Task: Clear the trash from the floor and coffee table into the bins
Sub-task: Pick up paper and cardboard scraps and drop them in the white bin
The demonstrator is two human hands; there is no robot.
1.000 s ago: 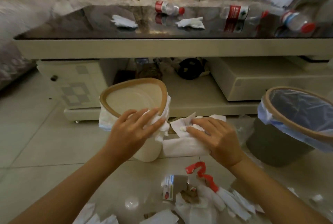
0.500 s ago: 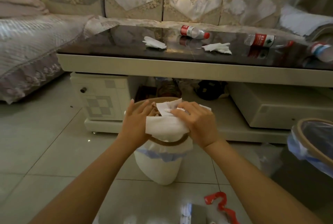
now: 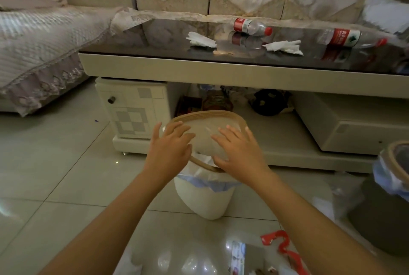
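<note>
A white bin [image 3: 204,199] with a tan rim and a white liner stands on the floor in front of the coffee table [image 3: 221,70]. Both my hands hover over its mouth with fingers spread and nothing in them: my left hand [image 3: 169,149] over the near left rim, my right hand [image 3: 239,153] over the near right rim. On the dark glass tabletop lie two crumpled tissues [image 3: 200,40] [image 3: 284,46] and two red-labelled plastic bottles [image 3: 251,26] [image 3: 349,39]. A red wrapper strip [image 3: 281,243] and a small carton [image 3: 238,257] lie on the floor near me.
A dark bin [image 3: 385,208] with a blue liner stands at the right edge. A sofa [image 3: 44,38] with a lace cover runs along the left and back. The table's lower shelf holds a drawer unit [image 3: 132,106] and dark clutter. More white scraps lie at the bottom edge.
My right hand lifted a white tissue from the floor to the white bin and both hands let it go; now both hands are empty above the rim. My view has tilted up.
</note>
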